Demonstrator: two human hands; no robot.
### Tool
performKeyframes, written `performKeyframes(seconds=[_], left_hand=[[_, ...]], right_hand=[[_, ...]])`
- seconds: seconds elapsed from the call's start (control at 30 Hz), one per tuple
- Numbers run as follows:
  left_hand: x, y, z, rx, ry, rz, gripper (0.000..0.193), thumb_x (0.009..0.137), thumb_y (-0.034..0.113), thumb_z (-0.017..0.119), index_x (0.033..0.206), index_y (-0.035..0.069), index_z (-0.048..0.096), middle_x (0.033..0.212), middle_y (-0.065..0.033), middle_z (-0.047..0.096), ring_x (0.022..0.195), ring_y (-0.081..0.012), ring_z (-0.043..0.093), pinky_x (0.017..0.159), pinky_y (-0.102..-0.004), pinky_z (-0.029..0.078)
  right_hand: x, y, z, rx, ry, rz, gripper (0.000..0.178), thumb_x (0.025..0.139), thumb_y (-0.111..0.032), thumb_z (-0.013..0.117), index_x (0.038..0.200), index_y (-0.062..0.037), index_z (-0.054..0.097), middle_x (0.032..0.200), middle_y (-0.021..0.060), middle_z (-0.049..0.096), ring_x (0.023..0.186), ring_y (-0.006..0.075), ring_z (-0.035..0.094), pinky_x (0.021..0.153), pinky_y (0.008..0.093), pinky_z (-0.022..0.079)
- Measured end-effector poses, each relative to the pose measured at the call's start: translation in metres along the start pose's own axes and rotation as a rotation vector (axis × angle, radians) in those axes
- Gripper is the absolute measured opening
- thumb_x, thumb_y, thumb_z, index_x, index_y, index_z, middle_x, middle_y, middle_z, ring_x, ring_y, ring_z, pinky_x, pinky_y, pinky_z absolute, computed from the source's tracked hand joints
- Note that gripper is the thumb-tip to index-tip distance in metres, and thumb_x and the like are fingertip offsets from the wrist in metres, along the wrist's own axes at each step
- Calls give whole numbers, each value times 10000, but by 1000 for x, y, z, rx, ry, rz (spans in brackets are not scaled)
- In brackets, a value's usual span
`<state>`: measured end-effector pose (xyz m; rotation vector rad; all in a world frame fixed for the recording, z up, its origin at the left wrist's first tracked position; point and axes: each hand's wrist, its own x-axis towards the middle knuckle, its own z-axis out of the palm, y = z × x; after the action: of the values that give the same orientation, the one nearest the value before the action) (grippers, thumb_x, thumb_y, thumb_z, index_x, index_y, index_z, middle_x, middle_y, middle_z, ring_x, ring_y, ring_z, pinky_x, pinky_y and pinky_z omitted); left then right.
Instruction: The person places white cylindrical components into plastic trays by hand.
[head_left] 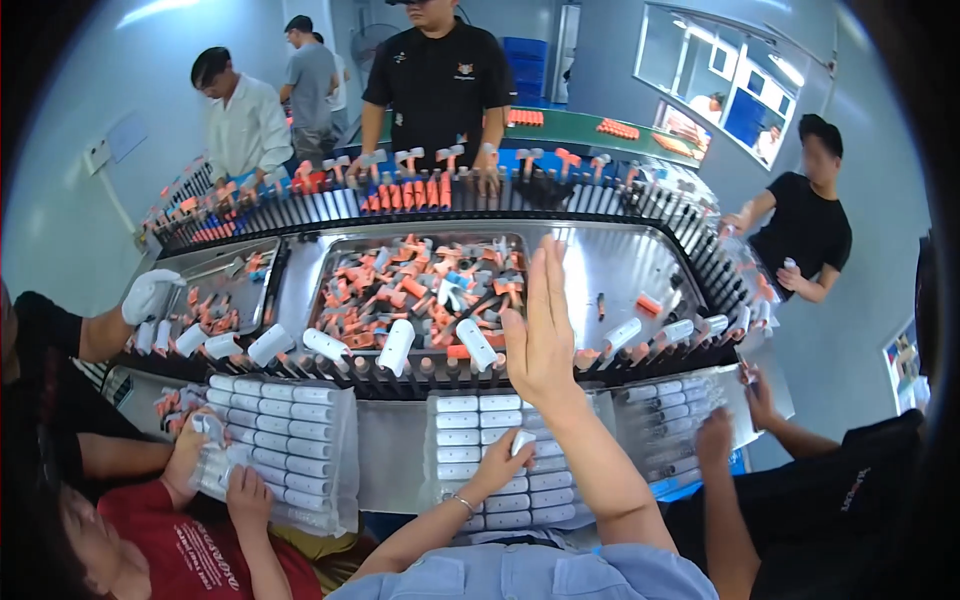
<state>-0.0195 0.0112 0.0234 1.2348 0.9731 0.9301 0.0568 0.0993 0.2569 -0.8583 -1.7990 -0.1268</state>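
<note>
My left hand [490,468] is closed in a pinch on a small white plastic piece [523,440]. It is over rows of white plastic shells [478,404] packed in a clear plastic tray. My right hand [543,335] is raised with its fingers straight and together, palm turned to the left, and holds nothing. Behind it runs a curved line of dark upright pegs, some topped with white shells [397,346]. One tilted white shell [476,344] is just left of my right wrist.
A metal tray [325,285] of orange and grey parts lies past the pegs. A co-worker's hand [248,497] is at another pack of white shells [305,430] on my left. A co-worker's arm [722,490] works on my right. A person in black [437,95] stands opposite.
</note>
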Motion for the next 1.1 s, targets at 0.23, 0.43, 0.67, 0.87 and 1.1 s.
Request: performKeyframes(seconds=[0.23, 0.43, 0.67, 0.87, 1.1], left_hand=[[1, -9, -3, 231, 63, 208, 261, 879, 199, 571, 1029, -12, 537, 746, -65, 639, 673, -111, 604, 615, -259, 466], [-2, -2, -4, 76, 0, 112, 241, 893, 197, 565, 1007, -13, 529, 751, -65, 636, 653, -117, 614, 596, -260, 488], [1, -4, -5, -107, 4, 37, 178, 906, 180, 546, 950, 9, 522, 773, -61, 624, 646, -132, 623, 573, -246, 480], [0, 0, -1, -130, -7, 15, 175, 912, 175, 538, 946, 4, 520, 775, -59, 616, 648, -126, 616, 591, -245, 480], [0, 0, -1, -79, -34, 25, 188, 918, 178, 528, 978, 0, 511, 797, -58, 622, 649, -114, 607, 597, -242, 481]], right_hand=[[-34, -8, 77, 114, -490, -31, 480, 855, -205, 561, 1221, 82, 442, 1352, 247, 363, 1285, 385, 322, 1046, 428, 305], [-57, -17, 5, 233, -376, 10, 218, 827, -171, 597, 991, -28, 599, 892, 99, 613, 827, 278, 597, 745, 372, 481], [-200, 55, -47, -157, -793, 360, 97, 739, -161, 657, 794, -84, 636, 804, 85, 621, 785, 281, 603, 667, 395, 492], [-247, 66, -37, -200, -887, 396, 205, 704, -171, 671, 882, -90, 610, 937, 86, 555, 951, 293, 537, 782, 399, 475], [-235, 64, -35, -303, -985, 334, 375, 629, -240, 735, 957, -89, 636, 982, 101, 534, 990, 290, 516, 791, 407, 468]])
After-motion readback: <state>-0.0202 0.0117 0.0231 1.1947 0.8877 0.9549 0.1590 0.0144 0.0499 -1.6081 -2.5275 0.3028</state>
